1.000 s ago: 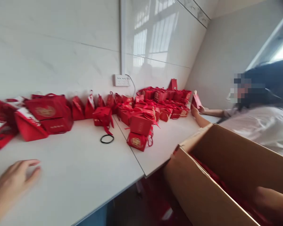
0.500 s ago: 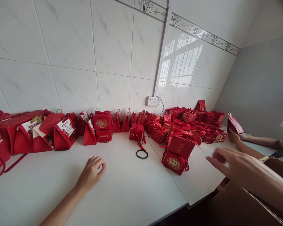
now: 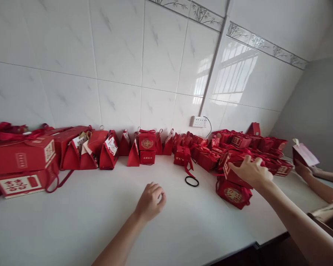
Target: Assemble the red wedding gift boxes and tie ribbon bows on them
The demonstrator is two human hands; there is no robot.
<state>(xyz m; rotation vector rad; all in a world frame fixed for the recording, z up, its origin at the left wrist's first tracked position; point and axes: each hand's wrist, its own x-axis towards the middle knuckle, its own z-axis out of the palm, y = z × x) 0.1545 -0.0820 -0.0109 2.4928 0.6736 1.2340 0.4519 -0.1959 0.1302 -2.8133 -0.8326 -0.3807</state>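
Note:
My right hand (image 3: 251, 172) is on the upper red gift box (image 3: 234, 171) of a two-box stack, its thumb and fingers spanning the box top. Beneath it sits another red gift box (image 3: 233, 193) with a round gold print. My left hand (image 3: 151, 201) is over the white table (image 3: 100, 214), fingers curled in and thumb bent toward them, with nothing seen in it. A black elastic ring (image 3: 191, 181) lies between my hands, beside the trailing ribbon of a small red box (image 3: 182, 156).
Red triangular bags (image 3: 109, 153) and stacked boxes (image 3: 24, 155) line the tiled wall at left. A pile of red boxes (image 3: 238, 140) fills the back right, near a wall socket (image 3: 199, 121). At far right, another person's hands (image 3: 305, 171) hold a red-and-pink package (image 3: 305, 154).
My right hand has moved from beside the stack onto its upper box. The view has swung left, bringing more boxes in on that side. My left hand stays curled.

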